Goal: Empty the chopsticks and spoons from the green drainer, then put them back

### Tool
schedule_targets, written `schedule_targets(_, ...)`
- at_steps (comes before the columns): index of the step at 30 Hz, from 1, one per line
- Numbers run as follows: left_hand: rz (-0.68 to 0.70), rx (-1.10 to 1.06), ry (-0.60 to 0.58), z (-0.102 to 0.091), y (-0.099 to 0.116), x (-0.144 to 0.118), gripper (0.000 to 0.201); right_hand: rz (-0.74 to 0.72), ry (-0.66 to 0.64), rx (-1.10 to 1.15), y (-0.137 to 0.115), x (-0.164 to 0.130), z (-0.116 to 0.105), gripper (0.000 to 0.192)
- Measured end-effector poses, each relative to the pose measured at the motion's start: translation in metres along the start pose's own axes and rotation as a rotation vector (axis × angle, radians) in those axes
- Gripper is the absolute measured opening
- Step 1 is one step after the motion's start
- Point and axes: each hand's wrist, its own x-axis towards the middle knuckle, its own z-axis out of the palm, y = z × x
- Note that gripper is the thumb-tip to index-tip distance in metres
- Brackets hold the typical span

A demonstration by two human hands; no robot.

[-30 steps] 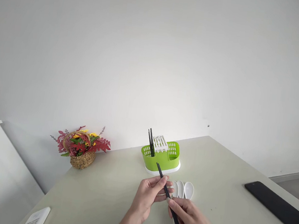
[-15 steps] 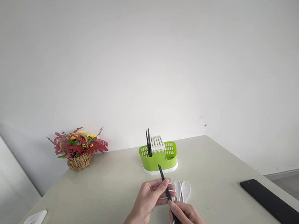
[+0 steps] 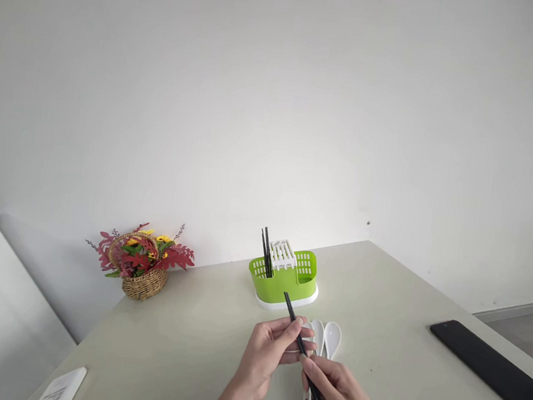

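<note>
Black chopsticks (image 3: pixel 293 313) lie slantwise across both hands, held together above the table. My left hand (image 3: pixel 264 354) pinches them near their upper, far end between thumb and fingers. Lower down, my right hand (image 3: pixel 339 388) grips the same chopsticks, its thumb along the top. Beneath and just behind the hands, several white spoons (image 3: pixel 332 340) lie side by side on the table, partly covered by my fingers. Beyond stands a green utensil basket (image 3: pixel 280 289) on a white base. More black chopsticks (image 3: pixel 266 254) stand upright in its left compartment, beside a white slatted rack (image 3: pixel 283 254) over the middle.
A wicker basket of artificial flowers (image 3: pixel 145 284) stands at the table's far left, against the wall. A long black flat object (image 3: pixel 488 370) lies along the right side. At the near left is a white flat object (image 3: pixel 63 387) with print on it.
The view has shifted very slightly. Both hands keep nearly the same hold on the chopsticks, and nothing on the table has moved.
</note>
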Motion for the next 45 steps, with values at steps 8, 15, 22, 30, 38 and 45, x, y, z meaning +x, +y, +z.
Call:
schedule_targets(8, 0.003, 0.04, 0.081, -0.001, -0.004, -0.002, 0.053, -0.107, 0.169, -0.213, 0.001, 0.003, -0.002, 0.061)
schedule_targets(15, -0.005, 0.037, 0.052, -0.004, -0.009, 0.0, 0.057, -0.112, 0.163, -0.214, 0.008, 0.003, -0.001, 0.058)
schedule_targets(22, 0.023, 0.002, 0.112, -0.002, -0.011, -0.004, 0.059, -0.124, 0.128, -0.184, 0.006, 0.004, -0.003, 0.053)
schedule_targets(30, 0.036, -0.021, 0.111, -0.005, -0.014, -0.006, 0.057, -0.11, 0.117, -0.203, 0.003, 0.006, 0.0, 0.054)
schedule_targets(38, 0.053, -0.032, 0.126, -0.006, -0.011, -0.01, 0.054, -0.08, 0.097, -0.229, -0.004, 0.009, 0.001, 0.055)
schedule_targets(45, 0.228, -0.096, 0.231, -0.042, 0.033, 0.013, 0.044, -0.072, 0.107, -0.082, -0.006, 0.005, -0.02, 0.049)
